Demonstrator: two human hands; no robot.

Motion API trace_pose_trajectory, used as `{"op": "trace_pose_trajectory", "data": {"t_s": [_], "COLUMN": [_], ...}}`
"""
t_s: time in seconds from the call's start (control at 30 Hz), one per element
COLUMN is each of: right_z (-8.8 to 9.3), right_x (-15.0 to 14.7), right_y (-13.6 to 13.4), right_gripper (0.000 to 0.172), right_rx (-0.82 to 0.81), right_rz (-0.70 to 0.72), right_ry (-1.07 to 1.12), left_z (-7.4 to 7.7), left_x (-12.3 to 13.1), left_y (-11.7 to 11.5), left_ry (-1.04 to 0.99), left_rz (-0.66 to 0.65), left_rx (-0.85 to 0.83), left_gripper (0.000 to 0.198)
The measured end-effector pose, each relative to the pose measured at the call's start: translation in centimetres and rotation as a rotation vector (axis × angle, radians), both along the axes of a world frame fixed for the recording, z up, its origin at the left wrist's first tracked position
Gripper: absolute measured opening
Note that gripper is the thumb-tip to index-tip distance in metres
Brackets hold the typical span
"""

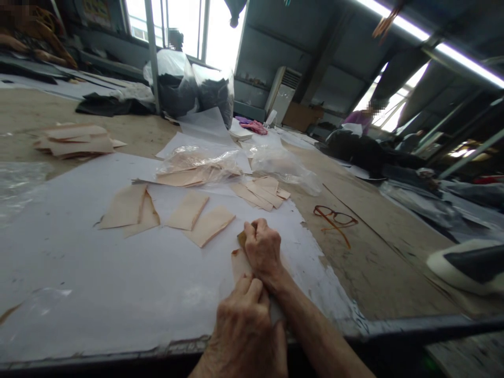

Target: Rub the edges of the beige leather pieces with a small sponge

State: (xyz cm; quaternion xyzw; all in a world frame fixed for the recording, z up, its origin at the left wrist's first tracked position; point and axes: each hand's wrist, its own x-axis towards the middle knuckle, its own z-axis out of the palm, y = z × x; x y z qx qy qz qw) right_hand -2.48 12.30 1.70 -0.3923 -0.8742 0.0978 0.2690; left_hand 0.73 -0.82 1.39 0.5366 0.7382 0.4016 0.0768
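Near the table's front edge, my left hand (246,317) is closed, its curled fingers pressed on a narrow beige piece (239,262) of leather-like sheet. That piece has a brown stain at its far corner and lies partly under my hands. Just beyond, my right hand (263,247) is closed around a small brownish-yellow flat thing (241,239), mostly hidden by the fingers. To the left of my right hand lie two beige pieces (210,224), slightly overlapping, with browned edges. Farther left is another overlapping pair of beige pieces (124,207).
White paper (118,283) covers the table here. Beyond are fanned beige pieces (262,193), a plastic bag (200,165) over more pieces, and a beige stack (74,140). Eyeglasses (335,216) lie at right, near a white-and-black object (468,265). Other people are in the background.
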Motion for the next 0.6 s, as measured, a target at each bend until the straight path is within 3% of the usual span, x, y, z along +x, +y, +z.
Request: {"op": "trace_pose_trajectory", "data": {"t_s": [0.13, 0.27, 0.4, 0.6], "right_z": [0.6, 1.1, 0.8, -0.1], "right_x": [1.8, 3.0, 1.7, 0.4], "right_y": [-0.1, -0.8, -0.9, 0.1], "right_gripper": [0.027, 0.021, 0.017, 0.022], "right_rx": [-0.126, -0.019, 0.104, 0.077], "right_rz": [-0.001, 0.150, 0.125, 0.018], "right_ry": [0.268, -0.042, -0.317, -0.075], "left_z": [0.0, 0.1, 0.0, 0.0], "left_x": [-0.1, -0.2, -0.1, 0.0], "left_y": [0.1, 0.1, 0.1, -0.1], "left_ry": [-0.016, 0.011, 0.005, -0.026], "left_rz": [0.022, -0.022, -0.011, 0.000], "left_rx": [-0.010, 0.041, 0.042, -0.015], "left_gripper": [0.032, 0.040, 0.037, 0.026]}}
